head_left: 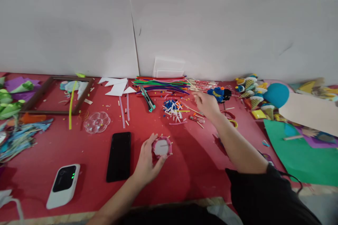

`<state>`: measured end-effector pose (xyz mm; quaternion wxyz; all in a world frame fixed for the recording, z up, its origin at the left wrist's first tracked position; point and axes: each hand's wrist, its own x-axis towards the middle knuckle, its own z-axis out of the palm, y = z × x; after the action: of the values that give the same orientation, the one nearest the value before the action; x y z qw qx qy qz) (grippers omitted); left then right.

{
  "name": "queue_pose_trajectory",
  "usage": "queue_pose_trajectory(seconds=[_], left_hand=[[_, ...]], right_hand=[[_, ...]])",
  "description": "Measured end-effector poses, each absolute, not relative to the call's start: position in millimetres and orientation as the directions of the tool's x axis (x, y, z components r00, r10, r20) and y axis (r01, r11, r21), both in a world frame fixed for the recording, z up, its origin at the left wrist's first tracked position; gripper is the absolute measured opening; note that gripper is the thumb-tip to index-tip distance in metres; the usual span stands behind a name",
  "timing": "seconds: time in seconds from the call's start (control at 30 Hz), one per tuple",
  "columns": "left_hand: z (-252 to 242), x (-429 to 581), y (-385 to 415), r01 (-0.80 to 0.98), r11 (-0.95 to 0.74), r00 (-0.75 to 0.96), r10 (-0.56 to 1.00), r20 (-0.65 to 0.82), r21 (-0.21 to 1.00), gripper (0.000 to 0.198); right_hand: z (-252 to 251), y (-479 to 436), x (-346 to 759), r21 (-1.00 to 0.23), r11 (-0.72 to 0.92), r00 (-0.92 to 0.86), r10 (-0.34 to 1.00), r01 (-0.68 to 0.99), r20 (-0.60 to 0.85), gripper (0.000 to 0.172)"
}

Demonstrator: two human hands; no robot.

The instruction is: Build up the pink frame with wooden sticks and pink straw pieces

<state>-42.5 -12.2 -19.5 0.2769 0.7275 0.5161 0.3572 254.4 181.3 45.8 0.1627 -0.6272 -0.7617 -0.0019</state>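
Phone (118, 158) smooth & glossy – segmented tray (96, 122) clear plstc – green sheet (303, 158) matt ppr, pegged piece (161, 146) matt in ctr.

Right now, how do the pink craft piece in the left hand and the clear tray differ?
The pink craft piece is held in the left hand; the clear tray lies untouched on the red table. The piece has a pink edge around a pale face; the tray is see-through. Stick ends poke out around the piece, while the tray has petal-like lobes. Both are roughly round in outline.

Craft workspace (185, 182) — pipe cleaners (163, 85), utility knife (148, 99), green paper (303, 158)
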Motion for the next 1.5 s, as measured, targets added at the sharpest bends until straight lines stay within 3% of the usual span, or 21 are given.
queue_pose_trajectory(seconds=[0.17,0.3,0.43,0.57,0.7,0.77,0.9,0.97,1.13,1.27,1.4,1.5], left_hand=[[-20.6,-47.0,-10.0,0.473,-0.326,0.198,0.945,0.262,0.819,0.064],[-21.2,-50.8,-9.8,0.435,-0.328,0.2,0.943,0.265,0.838,0.061],[-19.1,-52.6,-10.5,0.41,-0.35,0.216,0.935,0.283,0.843,0.059],[-15.1,-52.4,-9.7,0.389,-0.36,0.26,0.926,0.274,0.848,0.061],[-14.3,-50.1,-8.3,0.41,-0.373,0.326,0.912,0.248,0.832,0.094],[-15.7,-47.4,-8.3,0.444,-0.377,0.348,0.909,0.231,0.813,0.113],[-20.1,-40.5,-10.4,0.528,-0.348,0.31,0.928,0.205,0.775,0.127],[-21.6,-37.5,-11.2,0.56,-0.317,0.259,0.945,0.201,0.766,0.118],[-23.5,-35.5,-7.3,0.62,-0.295,0.155,0.955,0.254,0.727,0.069],[-29.6,-37.6,0.6,0.672,-0.317,0.025,0.913,0.408,0.669,0.079],[-35.2,-39.4,3.9,0.702,-0.338,-0.002,0.88,0.476,0.627,0.088],[-31.0,-41.7,1.6,0.697,-0.406,0.035,0.843,0.537,0.591,0.095]], right_hand=[[55.1,247.6,208.1,-0.175,0.239,-0.2,0.957,0.955,0.212,0.03],[53.7,292.5,177.1,-0.141,0.365,-0.343,0.926,0.92,0.16,0.023],[44.2,312.5,152.5,-0.128,0.477,-0.466,0.878,0.869,0.11,0.034],[41.6,316.6,144.5,-0.138,0.478,-0.464,0.877,0.867,0.125,0.034],[52.8,303.7,152.5,-0.17,0.427,-0.395,0.898,0.888,0.194,0.024],[58.7,285.7,159.8,-0.192,0.419,-0.378,0.9,0.887,0.217,0.027],[56.7,228.1,178.9,-0.233,0.46,-0.428,0.886,0.857,0.176,0.025],[48.3,197.3,189.0,-0.257,0.5,-0.488,0.866,0.827,0.112,0.019],[24.5,145.3,202.6,-0.308,0.551,-0.583,0.812,0.776,-0.016,0.014],[12.8,125.1,201.1,-0.318,0.507,-0.546,0.837,0.801,-0.042,0.007],[4.3,103.1,198.8,-0.352,0.476,-0.507,0.862,0.806,0.004,0.002],[-2.1,82.6,197.6,-0.39,0.479,-0.49,0.868,0.786,0.079,0.009]])
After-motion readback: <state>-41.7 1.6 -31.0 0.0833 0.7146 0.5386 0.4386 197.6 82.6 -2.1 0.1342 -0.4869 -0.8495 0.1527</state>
